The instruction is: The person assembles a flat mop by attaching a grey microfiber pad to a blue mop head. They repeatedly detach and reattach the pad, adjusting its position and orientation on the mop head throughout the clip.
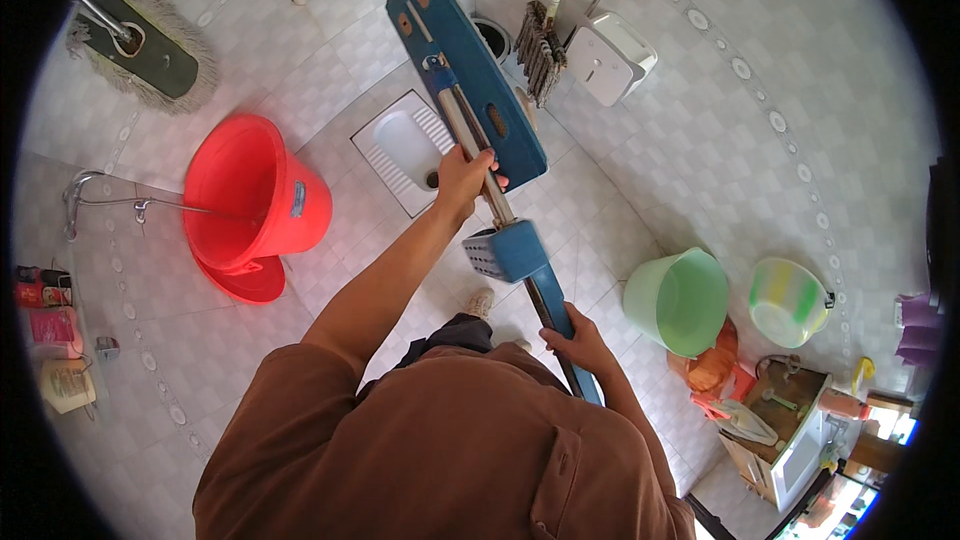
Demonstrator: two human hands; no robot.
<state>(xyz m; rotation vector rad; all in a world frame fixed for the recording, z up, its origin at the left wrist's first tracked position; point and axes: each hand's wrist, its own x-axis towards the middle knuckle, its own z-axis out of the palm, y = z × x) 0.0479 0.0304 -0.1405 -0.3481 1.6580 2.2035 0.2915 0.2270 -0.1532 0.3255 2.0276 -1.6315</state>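
Observation:
Slantwise in front of my body I hold a flat mop with a metal pole and a long blue head plate (480,70) pointing up and away. My left hand (465,180) is closed round the metal pole just below the plate. Lower down, my right hand (583,343) grips the blue lower shaft of the mop. Between the two hands sits a blue and grey block with small holes (507,250) on the pole. Beyond my left hand, a white squat toilet (400,140) is set in the tiled floor, partly hidden by the mop.
A large red bucket (310,202) stands at left, near a wall tap (75,202). A string mop (541,55) and white bin (608,58) are by the far wall. At right are a green bucket (650,295), a striped basin (785,302) and a cluttered cabinet (752,460).

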